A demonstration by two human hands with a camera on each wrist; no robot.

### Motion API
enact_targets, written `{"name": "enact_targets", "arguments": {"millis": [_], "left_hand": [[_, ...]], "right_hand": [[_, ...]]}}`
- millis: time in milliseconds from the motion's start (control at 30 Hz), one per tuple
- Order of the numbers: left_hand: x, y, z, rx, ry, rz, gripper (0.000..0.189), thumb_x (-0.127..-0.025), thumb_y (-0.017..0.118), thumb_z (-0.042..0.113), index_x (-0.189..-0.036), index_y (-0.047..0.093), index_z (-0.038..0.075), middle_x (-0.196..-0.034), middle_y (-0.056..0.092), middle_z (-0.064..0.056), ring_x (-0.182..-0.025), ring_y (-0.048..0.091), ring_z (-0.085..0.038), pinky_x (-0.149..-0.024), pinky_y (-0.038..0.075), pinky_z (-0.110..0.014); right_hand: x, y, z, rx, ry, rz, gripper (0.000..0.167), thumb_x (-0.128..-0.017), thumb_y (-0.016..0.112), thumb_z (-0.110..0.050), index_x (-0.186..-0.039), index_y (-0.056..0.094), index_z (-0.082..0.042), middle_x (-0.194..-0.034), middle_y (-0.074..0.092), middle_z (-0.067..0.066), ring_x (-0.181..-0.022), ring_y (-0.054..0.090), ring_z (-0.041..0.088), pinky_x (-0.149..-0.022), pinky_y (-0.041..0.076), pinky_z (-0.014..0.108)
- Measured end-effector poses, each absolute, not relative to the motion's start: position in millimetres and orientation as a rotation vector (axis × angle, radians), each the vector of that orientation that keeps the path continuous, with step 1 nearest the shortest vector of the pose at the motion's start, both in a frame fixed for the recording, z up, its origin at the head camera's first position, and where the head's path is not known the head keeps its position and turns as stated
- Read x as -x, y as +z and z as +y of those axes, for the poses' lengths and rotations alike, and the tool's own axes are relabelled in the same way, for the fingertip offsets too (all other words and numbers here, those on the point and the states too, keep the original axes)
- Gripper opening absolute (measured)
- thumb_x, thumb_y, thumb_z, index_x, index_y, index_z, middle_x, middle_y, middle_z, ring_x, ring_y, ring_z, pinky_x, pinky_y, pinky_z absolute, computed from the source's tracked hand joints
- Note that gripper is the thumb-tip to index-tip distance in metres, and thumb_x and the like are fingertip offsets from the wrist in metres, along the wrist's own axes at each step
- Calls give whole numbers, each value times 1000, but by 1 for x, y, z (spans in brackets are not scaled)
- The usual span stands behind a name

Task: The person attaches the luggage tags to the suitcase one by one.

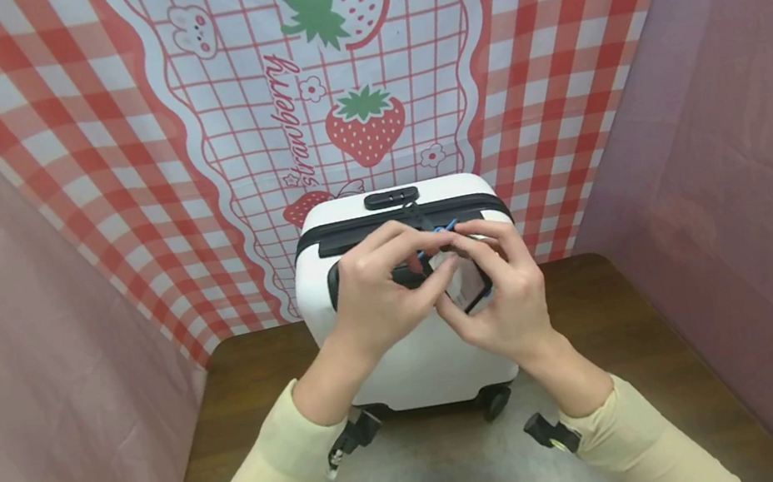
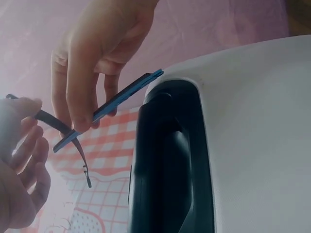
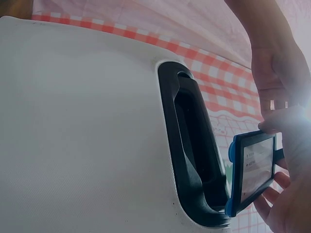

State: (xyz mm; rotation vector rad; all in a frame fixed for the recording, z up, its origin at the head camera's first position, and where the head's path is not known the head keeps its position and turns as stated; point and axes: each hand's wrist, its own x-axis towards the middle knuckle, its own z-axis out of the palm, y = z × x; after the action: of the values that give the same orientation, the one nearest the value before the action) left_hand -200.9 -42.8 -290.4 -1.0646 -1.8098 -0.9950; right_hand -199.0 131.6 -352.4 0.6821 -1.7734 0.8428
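Above the top of a white suitcase (image 1: pixel 413 363), both hands are at a luggage tag (image 1: pixel 467 283) with a blue and black frame and a clear window over a printed card. The right hand (image 1: pixel 511 289) grips the tag by its frame, fingers behind and thumb at the near edge. Between thumb and fingers, the left hand (image 1: pixel 383 292) pinches the dark strap (image 2: pixel 48 119). In the left wrist view the strap crosses the tag's end, its buckle-like tip hanging free. The tag tilts close beside the suitcase's black recessed handle (image 3: pixel 170 121).
The suitcase stands on a dark wooden table (image 1: pixel 258 388), a wheel (image 1: pixel 495 401) showing at its base. On its far edge is a black lock (image 1: pixel 391 198). Behind hangs a strawberry-print checked cloth (image 1: pixel 247 128); pink curtains (image 1: pixel 741 134) flank both sides.
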Motion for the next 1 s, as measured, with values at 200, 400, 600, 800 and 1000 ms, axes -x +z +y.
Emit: {"name": "enact_targets", "arguments": {"millis": [200, 400, 600, 800, 1000], "left_hand": [[203, -292, -40, 1082, -982, -1812, 12, -85, 84, 5, -97, 83, 5, -82, 72, -6, -66, 59, -14, -61, 51, -26], [202, -291, -40, 1101, -993, -1817, 13, -85, 80, 0, -97, 81, 4, -84, 74, -7, -68, 65, -14, -63, 55, -24], [202, -288, -41, 1112, -999, -1816, 10, -87, 80, 2, -97, 80, 5, -84, 76, -7, -68, 67, -14, -60, 54, -22], [201, -283, -41, 1140, -1047, -1816, 7, -90, 81, 4, -97, 80, 5, -87, 78, -7, -67, 67, -13, -58, 52, -22], [204, -281, -40, 1172, -1097, -1819, 8, -90, 81, 4, -97, 81, 5, -87, 78, -7, -68, 66, -13, -58, 53, -23]], "right_hand": [[199, -352, 132, -684, 850, -1764, 52, -94, 70, -43, -131, 74, -6, -127, 64, 25, -115, 66, 36, -78, 60, 45], [198, -352, 133, -673, 826, -1758, 55, -95, 70, -45, -132, 72, -5, -127, 62, 27, -112, 65, 37, -76, 55, 40], [197, -354, 133, -661, 842, -1760, 59, -94, 71, -45, -135, 69, -4, -128, 57, 30, -117, 60, 39, -86, 53, 38], [196, -356, 133, -650, 859, -1772, 64, -94, 72, -47, -137, 63, -1, -130, 51, 32, -120, 54, 42, -95, 50, 39], [196, -359, 134, -655, 859, -1769, 66, -93, 73, -45, -138, 59, 1, -131, 50, 33, -121, 51, 43, -101, 48, 46]]}}
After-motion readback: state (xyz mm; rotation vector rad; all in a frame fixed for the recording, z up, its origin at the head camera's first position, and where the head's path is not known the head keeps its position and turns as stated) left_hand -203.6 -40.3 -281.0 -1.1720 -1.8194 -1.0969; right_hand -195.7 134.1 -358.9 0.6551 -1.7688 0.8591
